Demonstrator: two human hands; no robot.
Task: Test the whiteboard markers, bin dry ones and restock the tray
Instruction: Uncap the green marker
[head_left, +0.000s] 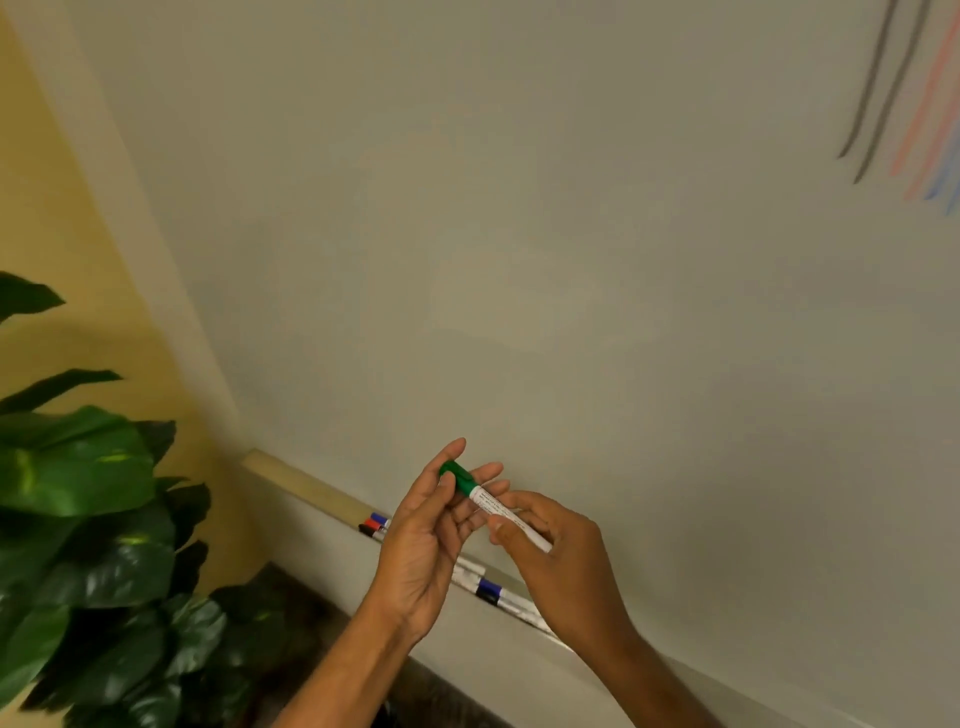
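The tray (311, 491) runs along the lower edge of the whiteboard (519, 260), and several markers lie in it lengthwise. Near its left end is a small group of markers (375, 526) with blue, red and black caps, side by side. Further right lies a second group (491, 590), where I see a blue cap and a black one. The part of the tray between the two groups is hidden behind the person's hands.

The green marker (493, 506) is not in the tray. It is held in the air just above it, close in front of the board, slanted with its green cap (457, 474) up and to the left. The right hand (561, 556) pinches the white barrel between thumb and fingers. The left hand (431, 540) is at the cap; its thumb seems to press the cap against the fingers behind, but the index finger stands straight and this part is a little blurred.

Above the hands the board is wide, plain surface. Grey, red and blue strokes (893, 104) sit well apart, in the upper right corner. On the left, the big leaves of a plant (93, 493) come near the tray's left end, in front of a yellow wall (52, 208).
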